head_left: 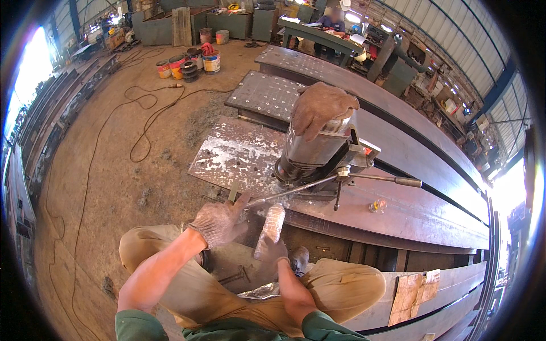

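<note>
My gloved left hand (218, 223) is closed, and a flat greenish strip (234, 191) sticks up from between its fingers. Beside those fingers ends one long spoke of a feed handle (301, 187). Gripped in my gloved right hand (272, 253) is a clear, ribbed plastic bottle (273, 220) with whitish contents, tilted with its upper end toward the drill. The portable drill press (310, 149) stands on the steel beam ahead of me, a brown work glove (324, 108) draped over its top. White wet patches cover the plate (239, 149) around the drill's lower end.
Long steel beams (409, 165) run off to the right. A small clear bottle (377, 205) lies on the nearest one. Cables (147, 122) trail over the floor at left, with paint buckets (211, 61) beyond. A person (331, 24) is behind a green table (318, 35).
</note>
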Available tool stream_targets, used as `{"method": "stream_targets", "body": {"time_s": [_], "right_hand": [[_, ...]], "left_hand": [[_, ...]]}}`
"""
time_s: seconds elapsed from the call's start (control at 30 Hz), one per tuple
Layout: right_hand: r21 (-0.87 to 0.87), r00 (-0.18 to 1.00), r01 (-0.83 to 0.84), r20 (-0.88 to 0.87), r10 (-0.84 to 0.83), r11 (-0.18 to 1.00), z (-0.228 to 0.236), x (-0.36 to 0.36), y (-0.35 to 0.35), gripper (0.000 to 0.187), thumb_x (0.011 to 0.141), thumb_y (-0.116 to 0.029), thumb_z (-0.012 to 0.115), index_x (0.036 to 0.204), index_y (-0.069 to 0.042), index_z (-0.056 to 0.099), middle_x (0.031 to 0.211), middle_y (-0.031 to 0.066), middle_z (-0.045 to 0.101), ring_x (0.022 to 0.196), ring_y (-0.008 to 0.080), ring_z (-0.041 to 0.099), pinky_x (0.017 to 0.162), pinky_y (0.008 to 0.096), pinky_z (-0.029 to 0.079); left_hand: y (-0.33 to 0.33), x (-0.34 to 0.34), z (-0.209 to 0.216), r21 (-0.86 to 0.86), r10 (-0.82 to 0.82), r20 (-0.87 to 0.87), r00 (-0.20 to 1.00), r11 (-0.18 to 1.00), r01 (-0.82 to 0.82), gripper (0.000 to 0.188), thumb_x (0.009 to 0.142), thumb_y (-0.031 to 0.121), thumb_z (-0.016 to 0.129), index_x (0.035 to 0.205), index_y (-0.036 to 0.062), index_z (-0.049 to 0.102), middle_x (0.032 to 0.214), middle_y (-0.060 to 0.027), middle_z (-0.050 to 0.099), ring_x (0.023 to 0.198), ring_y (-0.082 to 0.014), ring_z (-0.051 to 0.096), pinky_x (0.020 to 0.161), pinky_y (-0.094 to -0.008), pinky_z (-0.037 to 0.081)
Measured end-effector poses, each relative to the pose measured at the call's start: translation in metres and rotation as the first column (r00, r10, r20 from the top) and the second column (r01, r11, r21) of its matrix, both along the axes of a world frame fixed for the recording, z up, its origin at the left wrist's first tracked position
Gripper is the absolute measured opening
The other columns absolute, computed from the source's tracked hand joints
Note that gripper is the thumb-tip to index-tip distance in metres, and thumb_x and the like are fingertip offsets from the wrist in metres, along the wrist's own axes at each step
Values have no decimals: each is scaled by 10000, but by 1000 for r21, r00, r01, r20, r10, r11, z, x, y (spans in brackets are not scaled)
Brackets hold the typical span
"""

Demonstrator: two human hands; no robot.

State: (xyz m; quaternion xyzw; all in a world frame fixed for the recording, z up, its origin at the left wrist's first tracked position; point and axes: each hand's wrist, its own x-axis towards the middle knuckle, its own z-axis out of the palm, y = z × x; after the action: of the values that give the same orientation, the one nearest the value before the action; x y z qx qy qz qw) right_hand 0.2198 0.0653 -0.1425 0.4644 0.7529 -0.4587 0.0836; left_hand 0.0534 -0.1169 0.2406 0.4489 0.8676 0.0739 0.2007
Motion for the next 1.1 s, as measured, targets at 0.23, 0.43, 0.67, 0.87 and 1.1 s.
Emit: {"method": "stream_targets", "body": {"time_s": [0.23, 0.43, 0.67, 0.87, 1.1], "right_hand": [[-81, 994, 85, -63, -90, 993, -38, 5, 11, 672, 856, -537, 754, 1257, -3, 681, 1153, 234, 733, 1085, 366, 712, 906, 451, 534], [-84, 997, 44, -62, -50, 995, -8, 4, 4, 817, 841, -603, 724, 1313, 57, 627, 1286, 320, 654, 1220, 450, 633, 1033, 493, 483], [-54, 997, 59, -56, -62, 997, 2, 6, 4, 795, 848, -578, 734, 1334, 41, 619, 1303, 306, 652, 1241, 447, 622, 1054, 489, 473], [-42, 999, 43, -31, -45, 998, 2, 3, 4, 812, 831, -614, 736, 1294, 46, 642, 1266, 308, 668, 1209, 445, 641, 1022, 496, 491], [-77, 997, 58, -43, -61, 995, -14, 6, 11, 831, 823, -619, 740, 1308, 46, 626, 1278, 321, 656, 1205, 456, 639, 1018, 500, 490]], "left_hand": [[6, 1, 4, -13, -20, -4, 1000, 1000, 20, 835, 962, 405, 625, 1600, 42, 226, 1024, -290, 700, 918, -442, 714, 814, -533, 569], [0, 0, 1, -14, -16, 0, 1000, 1000, 16, 839, 948, 394, 616, 1600, 18, 246, 1063, -301, 699, 920, -434, 724, 813, -524, 581], [1, 1, 3, -2, -20, -7, 1000, 1000, 20, 836, 941, 399, 622, 1596, 23, 263, 1086, -297, 696, 944, -437, 719, 831, -523, 578], [0, 1, -1, 2, -9, -7, 1000, 1000, 9, 834, 952, 440, 647, 1585, 44, 275, 1026, -295, 697, 939, -455, 703, 841, -535, 560], [4, 1, -3, 7, -21, -41, 999, 1000, 21, 846, 951, 446, 652, 1585, 38, 270, 1006, -291, 704, 927, -452, 709, 836, -533, 564]]}}
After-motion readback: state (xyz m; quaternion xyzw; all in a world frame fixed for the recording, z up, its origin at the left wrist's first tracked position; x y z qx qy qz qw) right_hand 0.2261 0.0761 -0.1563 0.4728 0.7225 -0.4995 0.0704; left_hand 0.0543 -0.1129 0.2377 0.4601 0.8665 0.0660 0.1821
